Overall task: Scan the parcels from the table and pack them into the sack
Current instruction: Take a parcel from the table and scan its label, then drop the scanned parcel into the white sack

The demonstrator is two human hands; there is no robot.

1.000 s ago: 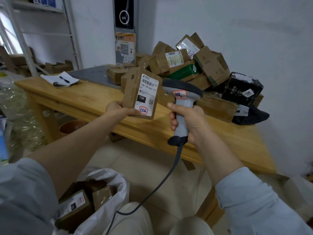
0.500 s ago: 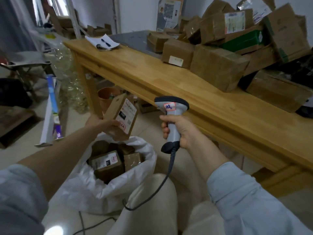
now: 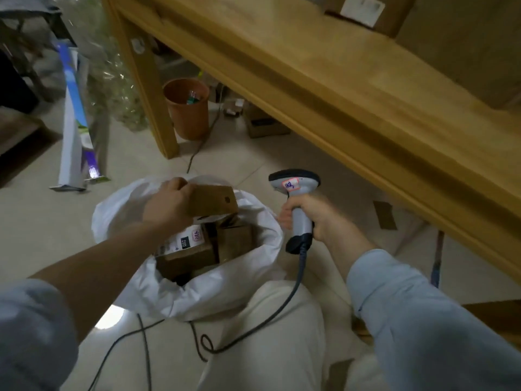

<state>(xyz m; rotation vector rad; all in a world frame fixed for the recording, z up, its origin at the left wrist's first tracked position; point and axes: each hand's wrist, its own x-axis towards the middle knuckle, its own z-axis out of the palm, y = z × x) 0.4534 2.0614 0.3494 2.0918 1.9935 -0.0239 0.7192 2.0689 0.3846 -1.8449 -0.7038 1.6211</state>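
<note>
The left hand (image 3: 169, 204) grips a brown parcel (image 3: 212, 200) by its near end, fingers curled over the top edge. It holds the parcel roughly flat just above the open mouth of the white sack (image 3: 253, 266) in the lower middle of the frame, not yet inside. The right hand (image 3: 315, 218) is wrapped round the handle of the scanner (image 3: 294, 183) just right of the sack, with the scanner's head aimed up-frame, away from the parcel. Held by one end only, the parcel could tip on release, catch the soft rim and fold it in, or slide off onto the floor (image 3: 42, 221). The parcels inside fill much of the mouth, so it may perch on top rather than settle. The scanner's cable (image 3: 298, 277) loops over the floor below the sack and past the person's knee (image 3: 282, 311), where it could snag a leg or tug the scanner. Counted: one parcel in hand and at least two in the sack, a labelled parcel (image 3: 183, 246) and a plain parcel (image 3: 235, 241). There is also one sack, one scanner, and parts of two boxes (image 3: 465, 38) on the table (image 3: 338, 80) at the upper right.
</note>
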